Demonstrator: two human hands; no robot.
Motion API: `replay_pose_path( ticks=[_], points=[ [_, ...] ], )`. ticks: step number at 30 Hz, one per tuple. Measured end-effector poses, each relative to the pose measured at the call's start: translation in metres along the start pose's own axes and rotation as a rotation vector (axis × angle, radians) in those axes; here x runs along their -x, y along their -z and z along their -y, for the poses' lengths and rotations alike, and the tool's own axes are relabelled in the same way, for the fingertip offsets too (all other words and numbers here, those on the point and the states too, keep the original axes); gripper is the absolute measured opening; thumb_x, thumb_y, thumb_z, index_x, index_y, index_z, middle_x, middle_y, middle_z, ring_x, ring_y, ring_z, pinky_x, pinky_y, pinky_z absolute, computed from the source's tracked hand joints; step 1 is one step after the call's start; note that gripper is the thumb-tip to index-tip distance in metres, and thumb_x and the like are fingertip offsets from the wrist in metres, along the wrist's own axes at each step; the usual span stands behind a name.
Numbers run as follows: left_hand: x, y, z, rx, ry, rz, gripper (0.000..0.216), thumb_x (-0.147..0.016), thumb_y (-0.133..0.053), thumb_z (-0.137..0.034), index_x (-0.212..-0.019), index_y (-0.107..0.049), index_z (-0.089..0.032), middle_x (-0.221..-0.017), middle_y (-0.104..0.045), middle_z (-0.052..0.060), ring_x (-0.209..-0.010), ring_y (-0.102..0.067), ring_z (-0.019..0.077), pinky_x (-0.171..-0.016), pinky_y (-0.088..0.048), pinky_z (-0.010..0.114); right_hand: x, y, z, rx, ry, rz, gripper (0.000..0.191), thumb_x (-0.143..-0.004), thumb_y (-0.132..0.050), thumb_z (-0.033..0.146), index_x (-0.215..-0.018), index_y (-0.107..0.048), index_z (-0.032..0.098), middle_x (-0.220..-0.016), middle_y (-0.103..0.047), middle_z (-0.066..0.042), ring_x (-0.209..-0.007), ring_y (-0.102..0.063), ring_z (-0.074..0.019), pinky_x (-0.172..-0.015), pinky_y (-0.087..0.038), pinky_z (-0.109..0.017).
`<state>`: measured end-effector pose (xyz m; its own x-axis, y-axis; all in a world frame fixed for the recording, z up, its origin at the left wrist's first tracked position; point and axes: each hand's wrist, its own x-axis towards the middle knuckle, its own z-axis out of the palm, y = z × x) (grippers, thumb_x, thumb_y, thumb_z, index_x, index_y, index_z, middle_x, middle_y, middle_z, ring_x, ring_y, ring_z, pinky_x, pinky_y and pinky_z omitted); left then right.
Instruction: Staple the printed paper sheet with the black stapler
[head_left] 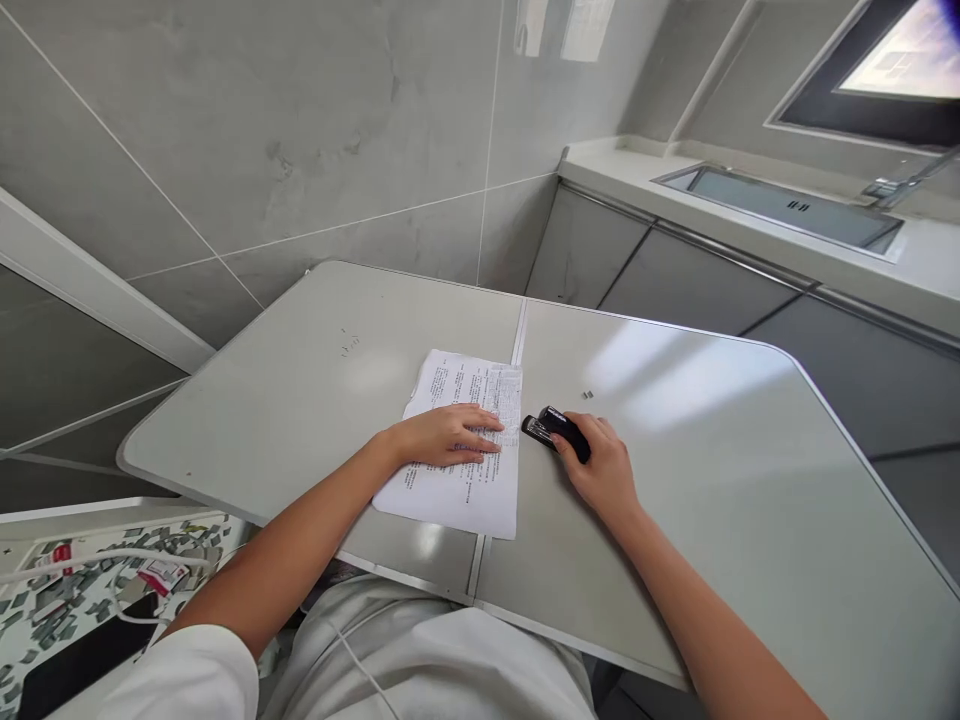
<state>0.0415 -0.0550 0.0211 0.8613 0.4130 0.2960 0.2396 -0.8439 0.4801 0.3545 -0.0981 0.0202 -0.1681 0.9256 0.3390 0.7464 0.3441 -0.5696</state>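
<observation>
Printed paper [450, 500] lies flat on the folding table, its right edge just past the table's centre seam. My left hand [454, 435] rests on the paper with its fingers stretched out toward the right. A black stapler [559, 430] is gripped in my right hand [604, 460], thumb on the near side and fingers around its back. The stapler's front end points left at the paper's right edge, a small gap away from it. Whether the paper is one sheet or several I cannot tell.
Two small staple pieces [588, 394] lie beyond the stapler, and several tiny bits [349, 346] lie at the far left of the table [712, 500]. A counter with a sink [787, 205] stands at the back right. Low on the left, a dark phone-like slab [90, 655] lies near a white cable.
</observation>
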Motion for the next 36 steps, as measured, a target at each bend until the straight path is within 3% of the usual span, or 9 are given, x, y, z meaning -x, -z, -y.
replay_pose_path(
  ticks=[8, 11, 15, 19, 27, 32, 36],
  points=[
    [-0.003, 0.000, 0.005, 0.041, 0.020, -0.056, 0.017, -0.101, -0.064, -0.026, -0.104, -0.080, -0.022, -0.122, -0.077, 0.011, -0.121, -0.070, 0.0245, -0.110, -0.054, 0.043, 0.004, -0.004, 0.010, -0.016, -0.043, -0.068, 0.020, -0.098, -0.064, 0.040, -0.111, -0.069, 0.024, -0.096, -0.072, -0.005, -0.087, -0.061, -0.0246, -0.075, -0.048, -0.037],
    [-0.008, 0.002, 0.003, -0.037, 0.088, -0.033, 0.025, -0.101, -0.064, -0.032, -0.121, -0.076, -0.023, -0.135, -0.071, 0.013, -0.133, -0.062, 0.0294, -0.116, -0.048, 0.051, 0.004, -0.003, 0.014, -0.041, -0.077, -0.064, 0.020, -0.097, -0.067, 0.038, -0.112, -0.070, 0.025, -0.096, -0.073, -0.004, -0.087, -0.063, -0.0233, -0.076, -0.049, -0.036],
    [-0.010, 0.002, 0.004, -0.149, 0.274, -0.006, 0.050, -0.104, -0.059, -0.035, -0.152, -0.054, -0.026, -0.164, -0.045, 0.014, -0.156, -0.037, 0.0339, -0.126, -0.030, 0.064, 0.001, -0.002, 0.017, -0.042, -0.078, -0.051, 0.018, -0.096, -0.069, 0.035, -0.112, -0.070, 0.025, -0.095, -0.072, -0.004, -0.086, -0.063, -0.0230, -0.075, -0.049, -0.035],
    [-0.008, 0.004, 0.008, -0.172, 0.332, 0.030, 0.057, -0.104, -0.057, -0.037, -0.159, -0.045, -0.028, -0.169, -0.037, 0.014, -0.159, -0.030, 0.0334, -0.128, -0.025, 0.065, -0.004, -0.003, 0.018, -0.056, -0.055, -0.041, 0.016, -0.095, -0.071, 0.031, -0.110, -0.069, 0.024, -0.092, -0.071, -0.004, -0.082, -0.061, -0.0225, -0.073, -0.048, -0.035],
    [-0.008, 0.007, 0.007, -0.170, 0.278, 0.002, 0.057, -0.100, -0.065, -0.040, -0.153, -0.053, -0.025, -0.163, -0.047, 0.015, -0.153, -0.043, 0.0333, -0.127, -0.029, 0.062, -0.010, -0.004, 0.018, -0.086, -0.076, 0.001, 0.018, -0.092, -0.074, 0.030, -0.108, -0.068, 0.025, -0.091, -0.069, -0.003, -0.079, -0.061, -0.0217, -0.072, -0.048, -0.035],
    [-0.007, 0.003, 0.006, -0.199, 0.233, -0.057, 0.035, -0.102, -0.063, -0.028, -0.136, -0.066, -0.023, -0.147, -0.064, 0.011, -0.143, -0.055, 0.0288, -0.121, -0.040, 0.054, -0.012, -0.003, 0.017, -0.096, -0.094, 0.004, 0.019, -0.091, -0.075, 0.031, -0.108, -0.069, 0.025, -0.091, -0.069, -0.002, -0.078, -0.063, -0.0211, -0.071, -0.049, -0.036],
    [-0.006, -0.002, 0.006, -0.211, 0.208, -0.125, 0.025, -0.101, -0.062, -0.019, -0.124, -0.070, -0.023, -0.128, -0.073, 0.009, -0.125, -0.066, 0.0249, -0.107, -0.049, 0.047, -0.013, -0.004, 0.016, -0.098, -0.108, 0.008, 0.020, -0.090, -0.076, 0.032, -0.109, -0.070, 0.026, -0.093, -0.070, -0.002, -0.081, -0.065, -0.0218, -0.073, -0.051, -0.036]
  ],
)
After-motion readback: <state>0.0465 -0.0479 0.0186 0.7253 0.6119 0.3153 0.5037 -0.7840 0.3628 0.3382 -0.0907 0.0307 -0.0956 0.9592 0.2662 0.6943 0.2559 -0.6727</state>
